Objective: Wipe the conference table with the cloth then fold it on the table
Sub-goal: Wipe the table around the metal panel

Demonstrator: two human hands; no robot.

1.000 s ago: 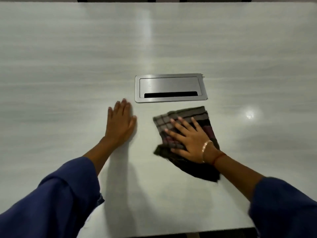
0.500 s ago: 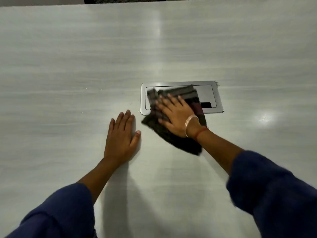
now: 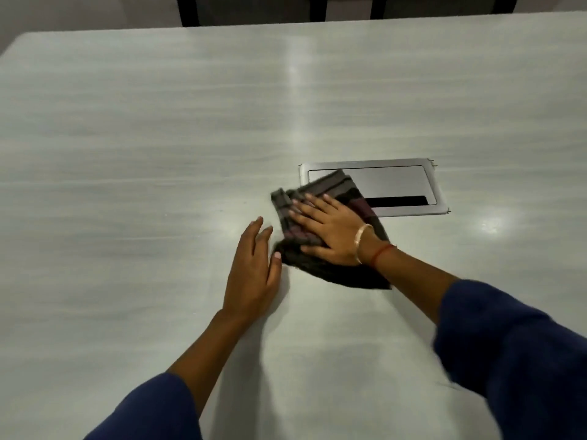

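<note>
A dark striped cloth (image 3: 336,271) lies bunched on the pale conference table (image 3: 158,138), its far corner overlapping the left part of a metal cable hatch. My right hand (image 3: 330,233) presses flat on the cloth with straight, spread fingers. My left hand (image 3: 254,271) rests flat on the bare tabletop just left of the cloth, its thumb touching or nearly touching the cloth's edge.
A brushed metal cable hatch (image 3: 403,185) with a dark slot is set flush into the table right of centre. Dark chair backs (image 3: 254,7) stand beyond the far table edge. The table's rounded far left corner shows at the upper left.
My right hand slid the cloth up onto the hatch, then leftwards off most of it toward my left hand. The left hand stayed flat on the table.
</note>
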